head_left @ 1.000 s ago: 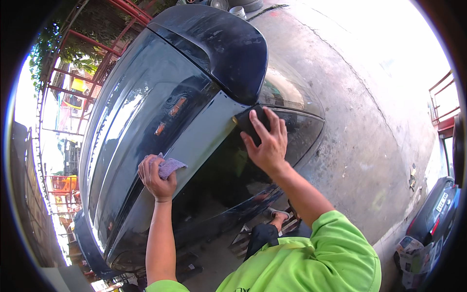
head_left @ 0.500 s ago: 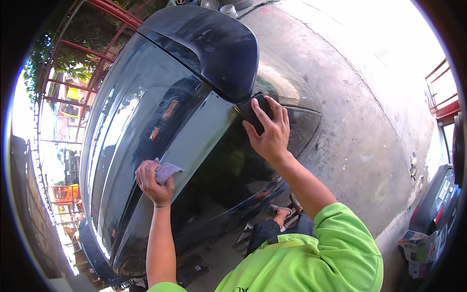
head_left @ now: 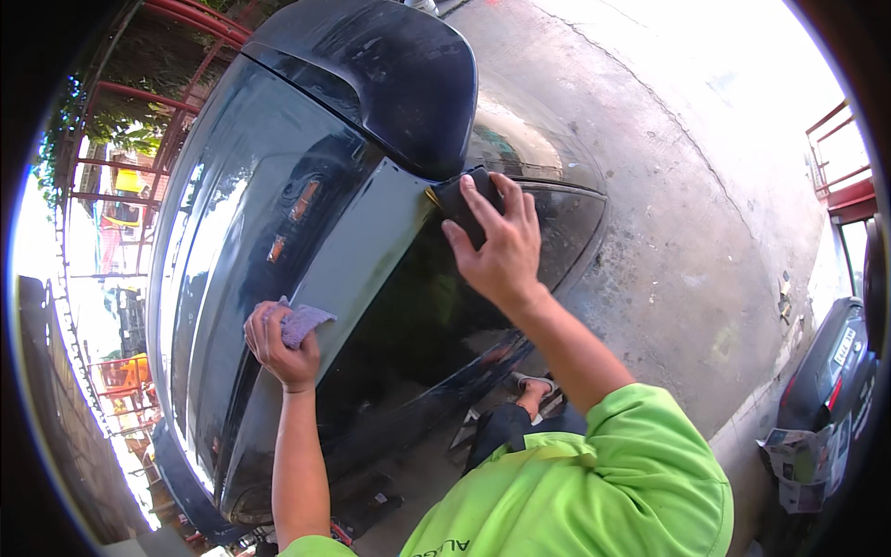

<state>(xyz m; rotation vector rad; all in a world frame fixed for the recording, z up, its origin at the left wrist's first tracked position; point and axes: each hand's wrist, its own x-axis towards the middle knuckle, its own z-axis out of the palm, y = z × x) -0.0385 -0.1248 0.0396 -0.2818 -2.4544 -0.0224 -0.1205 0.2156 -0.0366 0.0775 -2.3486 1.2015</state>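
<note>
My left hand (head_left: 278, 343) is closed on a crumpled lilac cloth (head_left: 304, 325) resting against a dark, glossy car body (head_left: 241, 167), beside a matte grey strip (head_left: 362, 237). Higher up, my right hand (head_left: 497, 246) grips a black block (head_left: 475, 195) with a thin yellowish edge against the upper end of that strip, just below a dark spoiler-like panel (head_left: 399, 74). The block's underside is hidden. A dark glossy area (head_left: 408, 343), likely glass, lies between my forearms.
Cracked concrete ground (head_left: 677, 278) runs along the right, where a vehicle bumper (head_left: 807, 381) rests with newspaper (head_left: 798, 464) on it. Red metal railings (head_left: 130, 93) and foliage stand at the left; another red frame (head_left: 831, 158) is at the far right. My foot (head_left: 534, 390) is below the car's edge.
The scene has shifted left and up in the picture. Relative to the car, my right hand and block have edged up toward the spoiler, and my left hand with the cloth slightly down.
</note>
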